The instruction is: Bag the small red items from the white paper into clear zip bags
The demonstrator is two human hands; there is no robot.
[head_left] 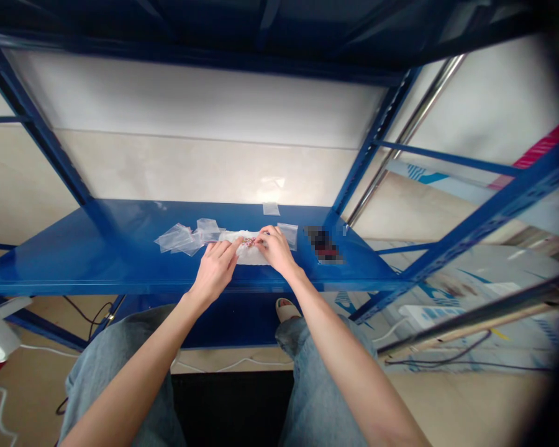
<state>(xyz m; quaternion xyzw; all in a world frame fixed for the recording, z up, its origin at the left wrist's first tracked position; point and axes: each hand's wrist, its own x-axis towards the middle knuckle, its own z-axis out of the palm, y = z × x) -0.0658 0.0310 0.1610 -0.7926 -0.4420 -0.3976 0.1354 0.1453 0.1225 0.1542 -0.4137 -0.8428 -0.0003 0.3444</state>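
Observation:
A white tissue-like sheet (pixel 257 256) lies on the blue shelf (pixel 121 257) in front of me, with a small pile of tiny reddish and multicoloured pieces (pixel 248 242) on it. My left hand (pixel 217 266) rests at the sheet's left side, fingers stretched toward the pile, with a fingertip at its edge. From the right, my right hand (pixel 276 249) reaches over the sheet, its thumb and fingertips pinched together at the pile. Whatever is between those fingertips is too small to make out. Several clear plastic bags (pixel 176 238) lie left of the sheet.
One clear bag (pixel 289 233) lies beyond my right hand, and another (pixel 271 209) sits near the shelf's back edge. A dark, pixelated object (pixel 324 246) is on the right. Blue uprights (pixel 375 139) and an upper shelf (pixel 190 53) frame the space. Cables (pixel 246 360) run below.

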